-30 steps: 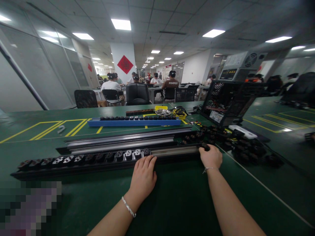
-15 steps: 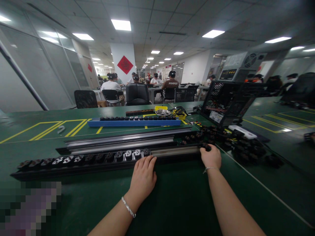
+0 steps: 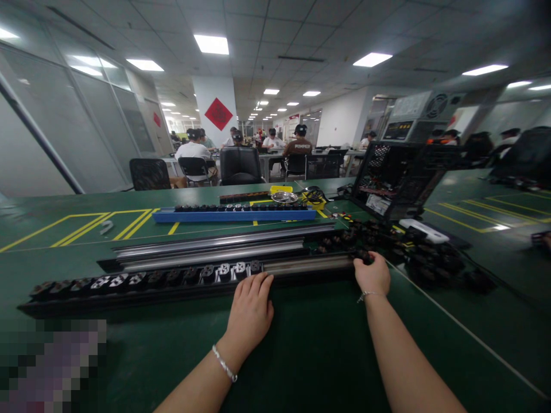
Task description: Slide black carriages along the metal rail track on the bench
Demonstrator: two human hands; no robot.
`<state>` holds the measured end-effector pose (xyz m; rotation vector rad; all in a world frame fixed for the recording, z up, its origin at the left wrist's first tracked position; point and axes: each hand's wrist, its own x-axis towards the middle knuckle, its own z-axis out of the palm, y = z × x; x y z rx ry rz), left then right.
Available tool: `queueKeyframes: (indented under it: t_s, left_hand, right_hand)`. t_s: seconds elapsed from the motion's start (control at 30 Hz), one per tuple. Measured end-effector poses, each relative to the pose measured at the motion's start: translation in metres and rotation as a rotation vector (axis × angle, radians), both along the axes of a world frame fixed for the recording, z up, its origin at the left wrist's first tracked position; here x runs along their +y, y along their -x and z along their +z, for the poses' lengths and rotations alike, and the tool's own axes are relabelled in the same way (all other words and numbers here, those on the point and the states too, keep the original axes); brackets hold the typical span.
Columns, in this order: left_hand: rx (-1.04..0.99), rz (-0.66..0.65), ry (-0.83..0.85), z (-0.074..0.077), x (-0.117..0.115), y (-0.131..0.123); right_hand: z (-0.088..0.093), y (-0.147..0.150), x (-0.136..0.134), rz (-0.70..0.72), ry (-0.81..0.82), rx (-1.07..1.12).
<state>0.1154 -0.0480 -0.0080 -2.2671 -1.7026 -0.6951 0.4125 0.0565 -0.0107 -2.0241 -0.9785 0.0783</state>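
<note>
Overhead, lights (image 3: 210, 44) glow; black rail (image 3: 310, 264) lies on green, perhaps matted table (image 3: 321, 350).

bright ceiling panels (image 3: 210, 45) | white pillar (image 3: 215, 86), 1 red diamond (image 3: 218, 114) | glass partition (image 3: 47, 115) | black chairs (image 3: 240, 164)

The left forearm (image 3: 193, 381) slants inward to the left hand (image 3: 251, 307) — palm down, fingers (image 3: 252, 282) lightly bent. The right forearm (image 3: 407, 350) angles forward, its right hand (image 3: 373, 275) pinching, thumb toward index (fingertips partly hidden).
</note>
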Motion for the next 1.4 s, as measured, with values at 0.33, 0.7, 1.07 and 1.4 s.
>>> queueKeyframes:
  t_s: [0.33, 0.7, 1.07, 1.4]
  left_hand:
    - [0.004, 0.002, 0.005, 0.000, 0.000, 0.000]
    - [0.009, 0.002, 0.006, 0.000, 0.000, -0.001]
    - [0.012, -0.009, -0.006, -0.001, -0.001, 0.000]
    - [0.019, 0.001, 0.010, 0.002, -0.001, 0.000]
  right_hand:
    - [0.004, -0.007, -0.002, 0.016, 0.071, -0.010]
    - [0.003, -0.018, 0.000, 0.022, 0.049, 0.000]
    - [0.006, -0.022, 0.000, -0.019, 0.031, 0.033]
    - [-0.013, -0.065, 0.007, -0.152, -0.026, 0.062]
